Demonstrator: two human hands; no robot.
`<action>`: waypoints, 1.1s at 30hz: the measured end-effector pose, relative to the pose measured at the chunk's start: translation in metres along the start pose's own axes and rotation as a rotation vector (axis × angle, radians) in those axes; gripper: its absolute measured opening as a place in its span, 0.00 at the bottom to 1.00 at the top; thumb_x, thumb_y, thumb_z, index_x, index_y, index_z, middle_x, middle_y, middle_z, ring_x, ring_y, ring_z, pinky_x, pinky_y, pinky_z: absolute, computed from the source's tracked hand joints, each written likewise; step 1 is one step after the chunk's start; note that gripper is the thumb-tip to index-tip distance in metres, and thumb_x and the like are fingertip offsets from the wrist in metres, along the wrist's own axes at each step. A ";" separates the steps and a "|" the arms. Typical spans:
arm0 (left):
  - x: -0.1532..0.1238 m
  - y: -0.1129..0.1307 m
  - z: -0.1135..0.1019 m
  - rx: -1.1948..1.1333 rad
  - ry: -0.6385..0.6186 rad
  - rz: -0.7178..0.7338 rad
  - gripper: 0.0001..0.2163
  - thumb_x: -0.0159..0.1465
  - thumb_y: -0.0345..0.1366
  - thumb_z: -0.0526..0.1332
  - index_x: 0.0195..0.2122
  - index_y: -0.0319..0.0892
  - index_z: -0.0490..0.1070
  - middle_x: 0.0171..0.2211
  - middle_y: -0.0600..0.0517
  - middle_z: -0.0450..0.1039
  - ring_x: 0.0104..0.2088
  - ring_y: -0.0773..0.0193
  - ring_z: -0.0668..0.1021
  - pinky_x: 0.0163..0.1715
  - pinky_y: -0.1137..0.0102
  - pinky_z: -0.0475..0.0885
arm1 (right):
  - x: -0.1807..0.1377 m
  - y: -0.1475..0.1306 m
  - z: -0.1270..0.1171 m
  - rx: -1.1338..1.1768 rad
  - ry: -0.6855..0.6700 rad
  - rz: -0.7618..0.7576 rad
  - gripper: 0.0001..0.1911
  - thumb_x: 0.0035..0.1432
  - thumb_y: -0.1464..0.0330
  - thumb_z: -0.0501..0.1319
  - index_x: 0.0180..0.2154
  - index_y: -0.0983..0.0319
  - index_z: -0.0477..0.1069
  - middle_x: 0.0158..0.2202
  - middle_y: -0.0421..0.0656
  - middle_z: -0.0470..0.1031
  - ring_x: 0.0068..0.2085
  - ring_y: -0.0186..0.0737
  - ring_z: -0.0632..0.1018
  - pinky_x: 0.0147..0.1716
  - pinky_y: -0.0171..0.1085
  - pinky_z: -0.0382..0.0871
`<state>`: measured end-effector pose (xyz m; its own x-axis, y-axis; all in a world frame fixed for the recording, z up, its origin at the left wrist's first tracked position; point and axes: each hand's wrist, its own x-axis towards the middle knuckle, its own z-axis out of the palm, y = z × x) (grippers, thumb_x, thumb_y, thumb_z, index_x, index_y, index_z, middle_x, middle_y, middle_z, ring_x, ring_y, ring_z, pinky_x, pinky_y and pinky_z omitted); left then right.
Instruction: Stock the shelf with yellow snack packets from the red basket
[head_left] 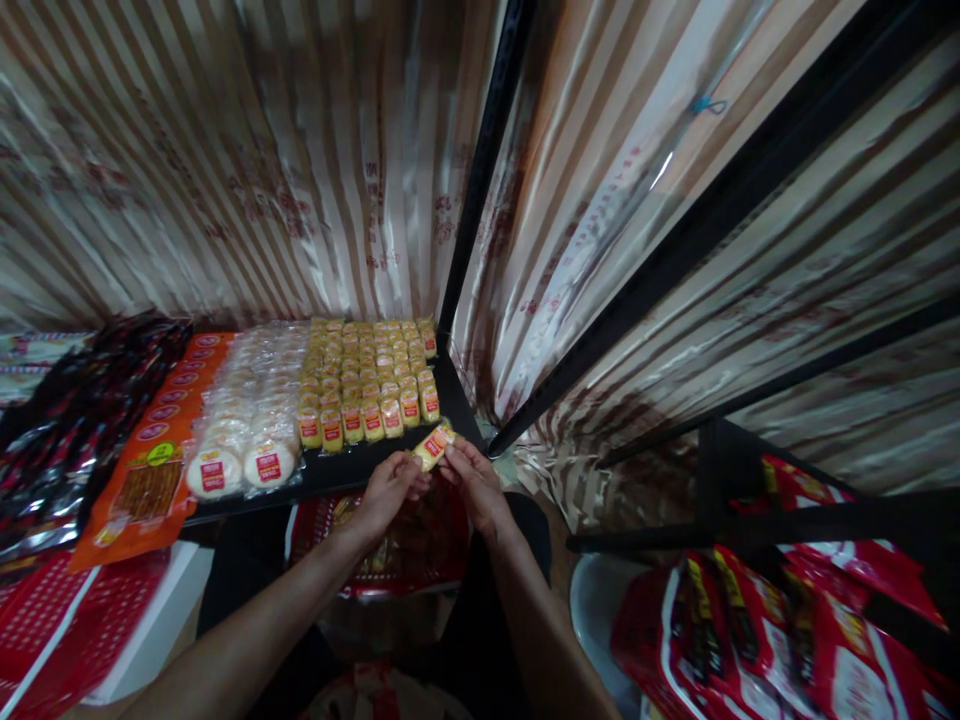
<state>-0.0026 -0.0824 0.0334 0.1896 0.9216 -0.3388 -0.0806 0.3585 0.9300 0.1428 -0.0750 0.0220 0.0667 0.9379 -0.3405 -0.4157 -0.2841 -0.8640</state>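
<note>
Both my hands meet just in front of a dark shelf [352, 468]. My left hand [386, 492] and my right hand [472, 480] pinch the same small yellow snack packet [433, 446] with a red label, each hand at one end. Right behind it, rows of like yellow packets [365, 378] cover the shelf's right part. To their left lie clear-wrapped round white cakes [244, 432] with red labels.
Orange packs [154, 470] and dark red foil packs [71, 430] lie further left. A red bag [409, 545] sits below my hands. Red and white packs [780, 630] fill the lower right. Black rack bars [480, 180] and striped plastic sheeting [225, 160] stand behind.
</note>
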 end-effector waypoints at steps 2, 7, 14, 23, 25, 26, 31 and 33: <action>0.006 0.001 0.008 -0.025 0.000 0.009 0.18 0.57 0.50 0.59 0.36 0.39 0.66 0.31 0.49 0.75 0.28 0.69 0.76 0.27 0.76 0.67 | 0.001 0.002 0.005 -0.015 0.015 -0.047 0.23 0.41 0.58 0.69 0.40 0.60 0.70 0.32 0.39 0.76 0.29 0.31 0.74 0.29 0.29 0.67; 0.026 0.002 0.020 0.035 -0.030 0.019 0.12 0.60 0.42 0.57 0.39 0.39 0.67 0.32 0.51 0.74 0.28 0.70 0.76 0.25 0.77 0.67 | 0.009 -0.001 0.011 -0.104 0.000 -0.179 0.27 0.49 0.57 0.62 0.50 0.59 0.63 0.37 0.43 0.76 0.35 0.38 0.77 0.33 0.34 0.69; 0.071 0.029 0.016 0.490 0.173 0.366 0.13 0.59 0.30 0.55 0.45 0.41 0.69 0.39 0.49 0.73 0.36 0.64 0.76 0.39 0.67 0.72 | 0.067 -0.028 0.011 -0.437 0.083 -0.439 0.30 0.53 0.61 0.57 0.58 0.59 0.58 0.46 0.46 0.73 0.45 0.43 0.75 0.45 0.40 0.69; 0.123 0.074 0.018 1.128 0.091 0.697 0.18 0.61 0.32 0.52 0.52 0.36 0.66 0.57 0.41 0.63 0.63 0.50 0.56 0.60 0.52 0.53 | 0.150 -0.067 0.029 -0.818 0.217 -0.673 0.28 0.56 0.70 0.53 0.59 0.62 0.57 0.58 0.48 0.64 0.59 0.44 0.64 0.59 0.44 0.55; 0.136 0.076 0.017 1.205 0.054 0.702 0.21 0.62 0.33 0.52 0.56 0.34 0.63 0.60 0.40 0.59 0.65 0.49 0.50 0.61 0.49 0.49 | 0.164 -0.067 0.030 -0.856 0.225 -0.647 0.27 0.56 0.71 0.53 0.58 0.61 0.58 0.57 0.47 0.66 0.58 0.44 0.66 0.58 0.45 0.56; 0.142 0.076 0.016 1.244 0.036 0.710 0.21 0.62 0.32 0.51 0.57 0.34 0.62 0.61 0.40 0.57 0.65 0.49 0.49 0.61 0.49 0.48 | 0.170 -0.066 0.030 -0.871 0.228 -0.634 0.26 0.56 0.71 0.53 0.57 0.60 0.59 0.56 0.47 0.67 0.57 0.43 0.67 0.57 0.45 0.57; 0.165 0.076 0.011 1.374 -0.018 0.701 0.24 0.58 0.28 0.51 0.57 0.32 0.61 0.62 0.37 0.55 0.65 0.51 0.49 0.62 0.49 0.43 | 0.195 -0.059 0.027 -0.832 0.238 -0.612 0.23 0.55 0.71 0.54 0.54 0.59 0.64 0.52 0.46 0.71 0.53 0.43 0.71 0.54 0.43 0.61; 0.171 0.075 0.010 1.391 -0.015 0.684 0.24 0.58 0.29 0.52 0.57 0.32 0.61 0.62 0.37 0.55 0.65 0.50 0.49 0.62 0.49 0.42 | 0.202 -0.055 0.025 -0.802 0.234 -0.610 0.22 0.55 0.71 0.54 0.53 0.59 0.64 0.50 0.46 0.73 0.51 0.42 0.72 0.53 0.42 0.62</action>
<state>0.0339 0.1008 0.0467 0.5071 0.8418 0.1851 0.7869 -0.5398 0.2990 0.1562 0.1354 0.0106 0.2739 0.9291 0.2486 0.4686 0.0968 -0.8781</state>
